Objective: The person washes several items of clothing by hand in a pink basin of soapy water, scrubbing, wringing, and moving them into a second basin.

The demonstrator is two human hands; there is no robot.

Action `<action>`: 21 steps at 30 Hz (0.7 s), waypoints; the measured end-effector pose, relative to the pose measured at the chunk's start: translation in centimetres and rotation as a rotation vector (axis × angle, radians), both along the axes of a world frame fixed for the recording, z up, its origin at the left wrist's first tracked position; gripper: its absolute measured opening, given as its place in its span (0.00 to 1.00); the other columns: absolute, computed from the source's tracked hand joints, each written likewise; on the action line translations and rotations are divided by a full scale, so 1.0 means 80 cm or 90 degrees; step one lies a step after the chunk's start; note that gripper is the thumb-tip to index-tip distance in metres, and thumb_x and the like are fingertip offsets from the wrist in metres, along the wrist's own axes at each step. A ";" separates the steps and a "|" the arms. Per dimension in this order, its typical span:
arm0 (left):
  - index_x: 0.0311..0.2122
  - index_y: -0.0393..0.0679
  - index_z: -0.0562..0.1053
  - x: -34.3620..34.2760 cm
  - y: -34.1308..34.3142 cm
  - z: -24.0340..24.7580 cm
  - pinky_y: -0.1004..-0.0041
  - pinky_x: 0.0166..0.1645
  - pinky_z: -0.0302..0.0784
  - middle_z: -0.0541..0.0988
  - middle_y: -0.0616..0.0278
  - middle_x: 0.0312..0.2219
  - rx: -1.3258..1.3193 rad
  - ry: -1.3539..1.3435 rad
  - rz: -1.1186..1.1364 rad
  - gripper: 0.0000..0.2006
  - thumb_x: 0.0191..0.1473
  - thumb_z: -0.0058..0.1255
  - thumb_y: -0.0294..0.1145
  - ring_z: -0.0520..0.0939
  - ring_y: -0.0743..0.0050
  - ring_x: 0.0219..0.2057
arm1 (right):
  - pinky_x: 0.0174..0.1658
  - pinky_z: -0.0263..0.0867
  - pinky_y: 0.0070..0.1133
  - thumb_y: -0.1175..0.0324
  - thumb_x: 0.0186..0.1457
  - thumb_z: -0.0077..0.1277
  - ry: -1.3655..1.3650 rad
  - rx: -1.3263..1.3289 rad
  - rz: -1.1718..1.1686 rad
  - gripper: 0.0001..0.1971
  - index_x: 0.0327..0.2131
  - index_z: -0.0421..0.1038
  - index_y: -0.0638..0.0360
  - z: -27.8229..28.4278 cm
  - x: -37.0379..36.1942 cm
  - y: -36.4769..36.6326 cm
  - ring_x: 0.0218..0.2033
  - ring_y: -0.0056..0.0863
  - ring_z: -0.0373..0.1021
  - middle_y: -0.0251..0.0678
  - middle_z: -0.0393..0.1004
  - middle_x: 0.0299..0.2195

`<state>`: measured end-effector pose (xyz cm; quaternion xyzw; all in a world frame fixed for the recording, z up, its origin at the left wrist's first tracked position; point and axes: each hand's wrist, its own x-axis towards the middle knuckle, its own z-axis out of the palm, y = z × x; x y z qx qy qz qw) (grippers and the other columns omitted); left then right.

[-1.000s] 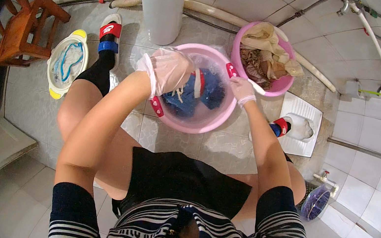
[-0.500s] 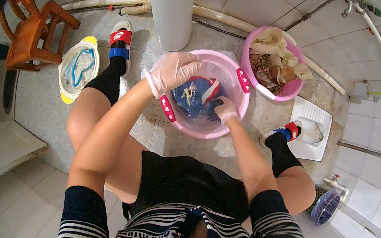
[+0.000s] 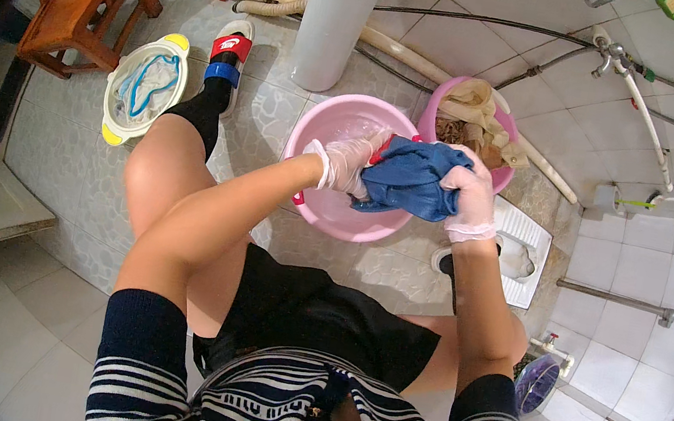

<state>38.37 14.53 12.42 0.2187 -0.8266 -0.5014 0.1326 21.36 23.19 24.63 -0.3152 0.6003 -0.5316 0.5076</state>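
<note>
A wet blue garment [image 3: 412,178] with a red and white trim is lifted over the right part of a pink basin [image 3: 305,131]. My left hand [image 3: 350,164], in a clear glove, is closed on the garment's left side. On its right side my gloved right hand [image 3: 472,192] grips the cloth, fingers wrapped over it. The garment hides part of the basin's right rim. Some water shows inside the basin.
A second pink tub [image 3: 506,123] with beige and patterned cloth stands behind on the right. At left are a white basin [image 3: 117,87] holding a bag-like item and a wooden chair [image 3: 88,4]. A white pipe [image 3: 335,25] rises behind. A squat toilet [image 3: 523,258] lies right.
The blue garment has come up out of the basin's water and moved right. Both hands now hold it; the left hand was above the basin before. The view has shifted.
</note>
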 end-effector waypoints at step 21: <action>0.45 0.52 0.72 -0.019 0.012 -0.013 0.69 0.44 0.71 0.76 0.50 0.34 -0.141 -0.259 0.041 0.25 0.38 0.42 0.18 0.78 0.56 0.37 | 0.48 0.60 0.27 0.67 0.39 0.46 0.533 0.142 0.113 0.15 0.34 0.74 0.54 -0.169 -0.048 0.059 0.40 0.44 0.66 0.48 0.70 0.37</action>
